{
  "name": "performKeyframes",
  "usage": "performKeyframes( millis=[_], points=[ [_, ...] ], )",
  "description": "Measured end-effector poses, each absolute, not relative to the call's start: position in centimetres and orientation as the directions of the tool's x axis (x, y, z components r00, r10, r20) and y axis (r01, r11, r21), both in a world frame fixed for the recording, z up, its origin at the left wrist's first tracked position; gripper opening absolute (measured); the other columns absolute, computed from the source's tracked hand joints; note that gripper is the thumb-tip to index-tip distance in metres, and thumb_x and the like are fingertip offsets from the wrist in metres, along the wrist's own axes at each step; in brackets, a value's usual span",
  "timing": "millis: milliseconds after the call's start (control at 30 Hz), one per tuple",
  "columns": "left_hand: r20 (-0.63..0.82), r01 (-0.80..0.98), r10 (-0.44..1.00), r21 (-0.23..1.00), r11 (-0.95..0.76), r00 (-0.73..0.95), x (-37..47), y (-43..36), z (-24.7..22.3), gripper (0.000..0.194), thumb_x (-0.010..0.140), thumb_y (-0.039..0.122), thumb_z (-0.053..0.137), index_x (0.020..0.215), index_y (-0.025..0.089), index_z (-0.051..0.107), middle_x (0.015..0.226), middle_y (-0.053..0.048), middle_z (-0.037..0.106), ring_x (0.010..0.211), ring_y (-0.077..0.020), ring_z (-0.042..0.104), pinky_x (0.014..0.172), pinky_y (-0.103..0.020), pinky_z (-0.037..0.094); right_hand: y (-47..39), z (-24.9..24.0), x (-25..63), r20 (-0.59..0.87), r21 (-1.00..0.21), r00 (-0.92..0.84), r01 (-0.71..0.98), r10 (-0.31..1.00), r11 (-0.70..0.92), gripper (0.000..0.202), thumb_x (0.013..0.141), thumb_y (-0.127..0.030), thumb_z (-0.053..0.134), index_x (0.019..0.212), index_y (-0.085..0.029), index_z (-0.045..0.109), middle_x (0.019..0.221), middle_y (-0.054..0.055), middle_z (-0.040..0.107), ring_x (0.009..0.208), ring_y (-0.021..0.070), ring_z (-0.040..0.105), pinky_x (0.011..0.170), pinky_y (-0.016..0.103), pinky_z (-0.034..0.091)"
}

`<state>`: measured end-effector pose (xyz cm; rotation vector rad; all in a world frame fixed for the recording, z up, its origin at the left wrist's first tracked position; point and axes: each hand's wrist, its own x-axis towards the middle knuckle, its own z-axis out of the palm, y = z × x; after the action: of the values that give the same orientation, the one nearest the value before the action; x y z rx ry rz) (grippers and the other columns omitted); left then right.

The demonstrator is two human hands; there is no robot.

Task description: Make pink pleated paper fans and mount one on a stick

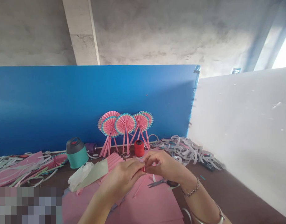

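Note:
My left hand [124, 174] and my right hand [160, 163] meet over the table, fingertips pinched together. Between them shows a small pinkish-red piece [143, 168], mostly covered by the fingers, so I cannot make out its kind. Beneath my hands lie flat pink paper sheets [154, 202]. Next to my left hand is a pleated pink paper [115, 160]. A pair of scissors [157, 183] rests on the sheets below my right hand. Just beyond my fingers stands a red spool of thread [139, 149].
Several finished pink paper fans [125, 123] lean against the blue partition [63, 102]. A teal and grey container [77, 153] and a crumpled white plastic bag [81, 175] are at left. Curled paper strips [182, 149] pile up at right, beside a white wall [245, 133].

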<state>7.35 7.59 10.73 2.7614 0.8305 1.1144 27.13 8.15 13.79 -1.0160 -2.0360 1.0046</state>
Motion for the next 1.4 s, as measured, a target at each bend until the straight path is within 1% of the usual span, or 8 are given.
performKeyframes(
  millis=[167, 267, 367, 500, 633, 833, 1067, 1400],
  points=[
    [0.612, 0.487, 0.512, 0.225, -0.844, 0.603, 7.5, 7.6, 10.5, 0.017, 0.094, 0.025, 0.047, 0.104, 0.020, 0.060, 0.098, -0.005, 0.069, 0.086, -0.0175, 0.066, 0.073, -0.028, 0.053, 8.2, 13.5, 27.0, 0.208, -0.849, -0.511, 0.330, 0.834, 0.414, 0.010, 0.074, -0.026, 0.067, 0.068, -0.020, 0.072, 0.091, 0.004, 0.067, 0.082, 0.0170, 0.060, 0.074, 0.028, 0.045],
    [0.599, 0.500, 0.519, 0.218, -0.838, 0.609, 7.6, 7.6, 10.4, 0.018, 0.095, 0.025, 0.045, 0.102, 0.020, 0.060, 0.094, -0.006, 0.069, 0.082, -0.0177, 0.066, 0.070, -0.028, 0.053, 8.3, 13.2, 26.9, 0.211, -0.831, -0.496, 0.363, 0.843, 0.421, 0.010, 0.074, -0.021, 0.065, 0.066, -0.019, 0.070, 0.091, 0.003, 0.067, 0.081, 0.0162, 0.060, 0.072, 0.028, 0.045],
    [0.613, 0.487, 0.512, 0.227, -0.844, 0.602, 7.5, 7.8, 10.2, 0.018, 0.095, 0.026, 0.046, 0.102, 0.020, 0.061, 0.093, -0.006, 0.069, 0.082, -0.0172, 0.066, 0.071, -0.027, 0.053, 8.4, 13.1, 26.7, 0.236, -0.801, -0.473, 0.400, 0.849, 0.446, 0.011, 0.073, -0.018, 0.064, 0.063, -0.019, 0.069, 0.091, 0.003, 0.066, 0.080, 0.0152, 0.059, 0.071, 0.027, 0.044],
    [0.644, 0.445, 0.491, 0.250, -0.860, 0.587, 7.4, 8.0, 10.3, 0.018, 0.094, 0.027, 0.047, 0.102, 0.020, 0.062, 0.093, -0.006, 0.070, 0.083, -0.0167, 0.066, 0.072, -0.027, 0.053, 8.3, 13.5, 26.8, 0.219, -0.829, -0.500, 0.357, 0.838, 0.430, 0.010, 0.073, -0.022, 0.067, 0.064, -0.019, 0.069, 0.092, 0.002, 0.065, 0.079, 0.0149, 0.058, 0.073, 0.027, 0.044],
    [0.631, 0.433, 0.508, 0.287, -0.855, 0.586, 7.5, 7.8, 10.7, 0.016, 0.093, 0.025, 0.049, 0.099, 0.020, 0.062, 0.091, -0.004, 0.070, 0.081, -0.0160, 0.065, 0.069, -0.025, 0.052, 8.2, 13.9, 27.1, 0.196, -0.851, -0.517, 0.333, 0.833, 0.407, 0.013, 0.073, -0.029, 0.069, 0.065, -0.020, 0.071, 0.091, 0.003, 0.064, 0.080, 0.0157, 0.057, 0.075, 0.029, 0.043],
    [0.647, 0.401, 0.523, 0.344, -0.849, 0.554, 7.6, 7.4, 11.1, 0.014, 0.092, 0.025, 0.052, 0.096, 0.021, 0.064, 0.086, -0.004, 0.071, 0.079, -0.0154, 0.066, 0.068, -0.024, 0.052, 8.3, 14.0, 27.4, 0.171, -0.875, -0.547, 0.298, 0.819, 0.382, 0.009, 0.072, -0.026, 0.070, 0.065, -0.021, 0.072, 0.093, 0.002, 0.062, 0.082, 0.0162, 0.056, 0.072, 0.029, 0.045],
    [0.651, 0.409, 0.518, 0.329, -0.851, 0.555, 7.5, 7.5, 11.0, 0.014, 0.091, 0.024, 0.054, 0.100, 0.022, 0.064, 0.092, -0.004, 0.071, 0.082, -0.0158, 0.066, 0.071, -0.025, 0.053, 8.1, 14.3, 27.3, 0.173, -0.877, -0.538, 0.298, 0.825, 0.378, 0.010, 0.071, -0.026, 0.069, 0.062, -0.021, 0.071, 0.089, 0.002, 0.063, 0.080, 0.0162, 0.056, 0.071, 0.028, 0.044],
    [0.640, 0.425, 0.515, 0.307, -0.852, 0.570, 7.5, 7.4, 10.9, 0.015, 0.091, 0.024, 0.052, 0.101, 0.022, 0.064, 0.094, -0.003, 0.071, 0.084, -0.0164, 0.066, 0.071, -0.025, 0.053, 8.1, 14.3, 27.3, 0.159, -0.875, -0.540, 0.310, 0.827, 0.371, 0.009, 0.070, -0.021, 0.069, 0.062, -0.020, 0.071, 0.089, 0.001, 0.062, 0.080, 0.0156, 0.056, 0.072, 0.029, 0.043]
  ],
)
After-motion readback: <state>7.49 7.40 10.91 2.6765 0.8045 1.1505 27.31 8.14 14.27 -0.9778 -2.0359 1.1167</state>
